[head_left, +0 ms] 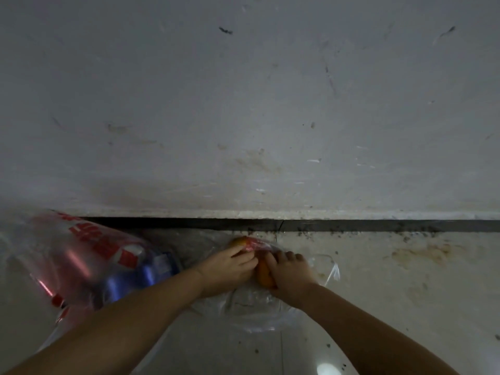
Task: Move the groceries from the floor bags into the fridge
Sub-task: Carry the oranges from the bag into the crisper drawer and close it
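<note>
Both hands were down on the floor [378, 280], close to the dark strip at the foot of the wall [243, 104]. The left hand [230, 269] had its fingers curled over a small netted or wrapped pack of oranges [263, 276], pinching the red wrap near the pack's far end. The right hand [290, 274] gripped the same pack from the other side, fingers bent over the top, one orange fruit showing between the two hands. The pack lay inside, or on top of, a crumpled clear plastic bag [251, 312] spread on the floor; which of the two could not be told.

Just to the left, touching the left forearm, sat a second clear bag with red print [89, 255]. It held what looked like red and blue packaged goods, blurred. No fridge was in view.

Handling, as a judgement: the oranges should be moderately heavy for their size, firm, round and inclined to roll if the wrap split. The wrap itself looked thin and slippery, so a pinch on it alone could tear or slide. Better hold seemed to be underneath, cupping the fruit with one hand while the other steadied the top. The loose bag film might cling and lift with the pack.
</note>
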A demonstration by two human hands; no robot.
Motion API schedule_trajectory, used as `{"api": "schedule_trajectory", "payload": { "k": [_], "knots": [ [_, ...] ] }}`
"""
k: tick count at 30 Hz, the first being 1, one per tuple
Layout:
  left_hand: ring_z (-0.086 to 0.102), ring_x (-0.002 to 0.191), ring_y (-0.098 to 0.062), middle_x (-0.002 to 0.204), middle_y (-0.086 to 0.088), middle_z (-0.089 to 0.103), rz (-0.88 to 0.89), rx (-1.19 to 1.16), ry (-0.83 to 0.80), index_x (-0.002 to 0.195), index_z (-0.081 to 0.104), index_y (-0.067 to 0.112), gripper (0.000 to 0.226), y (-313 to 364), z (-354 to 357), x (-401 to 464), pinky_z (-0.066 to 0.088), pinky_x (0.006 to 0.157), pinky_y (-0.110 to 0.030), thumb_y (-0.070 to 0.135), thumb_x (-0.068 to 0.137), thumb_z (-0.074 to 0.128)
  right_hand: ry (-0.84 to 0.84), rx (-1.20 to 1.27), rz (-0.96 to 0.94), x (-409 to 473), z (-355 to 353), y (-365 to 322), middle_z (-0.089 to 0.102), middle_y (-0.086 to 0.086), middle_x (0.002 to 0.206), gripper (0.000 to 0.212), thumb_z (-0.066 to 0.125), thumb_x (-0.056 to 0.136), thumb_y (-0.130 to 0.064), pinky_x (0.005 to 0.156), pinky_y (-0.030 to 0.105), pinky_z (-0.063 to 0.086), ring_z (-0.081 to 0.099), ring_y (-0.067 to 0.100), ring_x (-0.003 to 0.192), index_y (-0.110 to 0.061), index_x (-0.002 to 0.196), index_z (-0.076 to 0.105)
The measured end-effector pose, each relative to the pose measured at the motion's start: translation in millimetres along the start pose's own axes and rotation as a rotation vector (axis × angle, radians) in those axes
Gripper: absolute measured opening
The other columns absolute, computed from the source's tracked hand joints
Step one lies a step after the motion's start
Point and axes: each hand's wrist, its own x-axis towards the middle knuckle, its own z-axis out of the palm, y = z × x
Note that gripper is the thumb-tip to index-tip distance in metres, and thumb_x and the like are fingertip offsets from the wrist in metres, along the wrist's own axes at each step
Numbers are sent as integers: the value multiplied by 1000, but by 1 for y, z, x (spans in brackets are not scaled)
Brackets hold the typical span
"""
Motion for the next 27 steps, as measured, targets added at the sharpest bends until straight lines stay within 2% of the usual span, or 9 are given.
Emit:
{"api": "schedule_trajectory", "payload": {
  "k": [2,5,7,10,17,21,23,25,27],
  "knots": [
    [67,100,-14,106,2,71,-19,-14,28,94,76,23,26,1,-4,6,51,94,-34,26,70,67,29,-6,-6,-1,2,0,36,17,146,87,64,82,-43,109,45,31,39,36,130,-18,148,13],
    [40,135,-30,143,-14,45,-164,-77,-12,134,50,7,44,-4,-8,23,31,111,-47,10,92,36,69,-20,-16,-1,5,0,36,15,146,85,64,82,-43,111,46,28,38,34,132,-17,147,15],
    [15,144,-35,155,-19,18,-229,-87,-184,146,23,1,49,-9,-10,30,16,115,-51,8,98,32,64,-23,-11,-1,4,0,35,14,146,83,64,81,-42,110,46,31,37,34,132,-18,145,18],
    [9,145,-35,158,-18,7,-316,-140,-277,150,9,3,56,-6,-5,36,13,116,-49,8,99,33,50,4,4,-2,4,-1,31,14,148,79,65,80,-40,108,46,34,35,34,134,-19,143,22],
    [13,141,-47,154,-28,7,-334,-350,-319,148,16,12,53,-20,0,17,30,109,-51,9,98,33,36,89,4,-6,2,1,24,11,153,80,64,83,-41,112,42,31,28,30,140,-19,146,21],
    [-2,144,-44,156,-24,-8,-430,-539,-269,150,10,13,62,-6,-17,-8,18,116,-52,14,97,42,124,264,98,-30,-23,0,28,2,154,79,58,84,-52,114,36,25,30,22,141,-23,147,20],
    [12,143,-44,156,-23,6,-501,-672,-158,148,19,11,72,11,-42,-28,21,116,-51,21,88,58,144,358,168,-59,-39,-7,37,-2,148,77,60,84,-49,106,33,34,41,20,132,-25,146,22],
    [45,126,-47,139,-26,41,-448,-731,-55,138,35,10,83,26,-71,-49,41,103,-52,24,67,75,110,420,211,-93,-55,-17,39,-1,144,75,61,83,-48,97,32,42,48,21,125,-24,144,23],
    [54,116,-38,132,-19,46,-431,-829,-63,137,30,16,84,39,-111,-74,51,89,-43,25,66,75,56,480,241,-130,-74,-28,39,0,142,74,61,83,-46,88,33,47,54,23,118,-24,142,23]
  ]
}}
